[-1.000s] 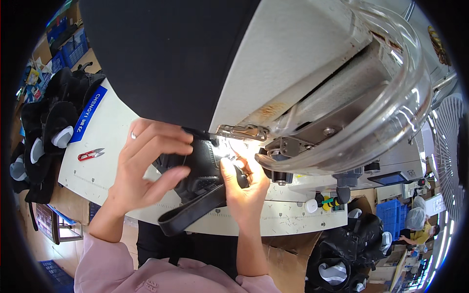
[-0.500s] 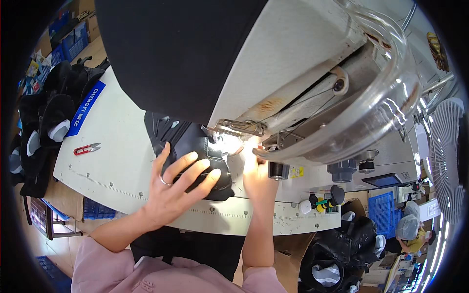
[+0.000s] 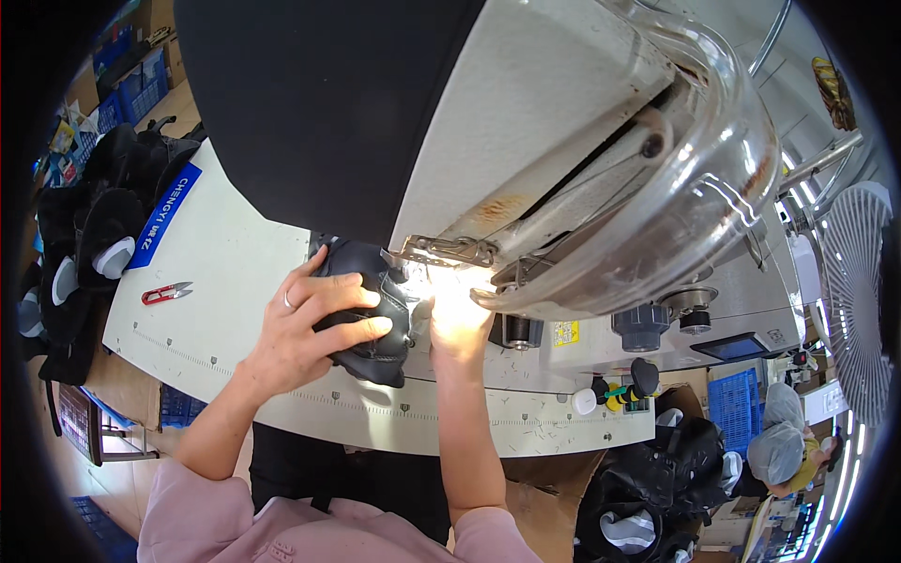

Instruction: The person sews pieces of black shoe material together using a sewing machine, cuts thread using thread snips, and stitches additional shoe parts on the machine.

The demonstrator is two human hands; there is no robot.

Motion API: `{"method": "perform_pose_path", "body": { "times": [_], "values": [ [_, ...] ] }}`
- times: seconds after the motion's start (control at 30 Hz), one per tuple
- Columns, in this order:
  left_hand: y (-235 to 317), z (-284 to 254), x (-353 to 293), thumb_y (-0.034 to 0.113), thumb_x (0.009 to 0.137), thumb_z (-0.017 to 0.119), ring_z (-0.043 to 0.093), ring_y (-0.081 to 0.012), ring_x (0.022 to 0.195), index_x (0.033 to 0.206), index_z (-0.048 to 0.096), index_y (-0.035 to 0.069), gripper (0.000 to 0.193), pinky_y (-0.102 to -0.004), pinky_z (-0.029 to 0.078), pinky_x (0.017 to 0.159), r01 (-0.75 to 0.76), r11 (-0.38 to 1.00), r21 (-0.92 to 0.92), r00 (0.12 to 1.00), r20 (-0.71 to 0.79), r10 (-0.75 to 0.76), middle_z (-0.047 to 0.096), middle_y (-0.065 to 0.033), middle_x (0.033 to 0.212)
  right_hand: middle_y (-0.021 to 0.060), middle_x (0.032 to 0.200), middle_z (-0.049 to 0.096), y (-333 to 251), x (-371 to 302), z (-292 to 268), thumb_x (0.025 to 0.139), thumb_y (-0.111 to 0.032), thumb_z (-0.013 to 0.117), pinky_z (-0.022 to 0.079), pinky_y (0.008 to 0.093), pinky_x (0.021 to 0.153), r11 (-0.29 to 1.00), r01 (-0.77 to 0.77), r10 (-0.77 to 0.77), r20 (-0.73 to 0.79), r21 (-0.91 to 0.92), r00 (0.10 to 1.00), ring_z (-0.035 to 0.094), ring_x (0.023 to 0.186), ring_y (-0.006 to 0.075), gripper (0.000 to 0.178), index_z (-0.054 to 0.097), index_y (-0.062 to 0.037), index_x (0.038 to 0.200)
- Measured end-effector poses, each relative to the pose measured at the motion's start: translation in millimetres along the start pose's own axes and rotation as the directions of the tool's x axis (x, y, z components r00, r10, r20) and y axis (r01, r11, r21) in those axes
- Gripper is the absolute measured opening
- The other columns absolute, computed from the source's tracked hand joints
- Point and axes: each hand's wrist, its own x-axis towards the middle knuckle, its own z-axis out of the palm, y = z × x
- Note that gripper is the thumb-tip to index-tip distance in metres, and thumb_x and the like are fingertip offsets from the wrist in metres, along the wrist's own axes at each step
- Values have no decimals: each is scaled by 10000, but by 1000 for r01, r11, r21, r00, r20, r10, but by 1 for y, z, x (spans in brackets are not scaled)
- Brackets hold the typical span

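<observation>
Under the needle area of a white sewing machine (image 3: 535, 113) lies a black stitched piece that looks like a shoe upper (image 3: 375, 352), bunched and folded. My left hand (image 3: 314, 324), with a ring on one finger, grips it from the left; the thumb and fingers curl over its top. At the piece's right side, close to the needle, is my right hand (image 3: 460, 319). Lamp glare washes out its fingers, so I cannot make out whether they hold the edge. The needle itself is lost in the glare.
Red-handled thread snips (image 3: 167, 293) lie on the white table (image 3: 225, 244) at left. More black uppers (image 3: 108, 220) are heaped beyond its left edge, others (image 3: 648, 479) at lower right. A clear curved guard (image 3: 741, 141) juts over the machine. Bobbins (image 3: 615, 394) stand near the front edge.
The black upper has shifted left and become more bunched. My left hand's spread fingers have curled around it. My right hand has moved slightly left, deeper into the lamp's glare.
</observation>
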Motion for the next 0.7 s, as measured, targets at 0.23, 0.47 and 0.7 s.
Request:
{"method": "perform_pose_path", "body": {
  "times": [0.23, 0.47, 0.7],
  "values": [
    [-14, -5, 6, -1, 535, 740, 551, -196, 1120, 1039, 668, 280, 582, -507, 379, 1100, -10, 989, -149, 999, 47, 17, 602, 53, 1118, -6, 804, 527, 11, -9, 5, 907, -19, 523, 413, 229, 602, 985, 57, -74, -99, -162, 992, 488, 699, 78, 62, 519, -38, 965],
    [-33, -4, 11, -43, 566, 720, 565, -236, 1113, 1011, 653, 238, 530, -457, 434, 987, 21, 962, -272, 998, 67, -3, 610, 25, 1109, 30, 914, 498, -45, -14, 32, 906, 1, 494, 430, 271, 739, 977, -153, 180, -189, 151, 965, 484, 832, 117, 43, 475, -26, 934],
    [-29, -1, 13, -46, 566, 716, 571, -247, 1121, 1008, 646, 232, 526, -468, 436, 976, 20, 958, -287, 998, 58, -4, 615, 19, 1105, 32, 908, 511, -19, -8, 14, 892, -1, 523, 441, 283, 742, 1000, 17, -15, -135, 14, 991, 493, 829, 119, 66, 486, -32, 938]
  ]
}}
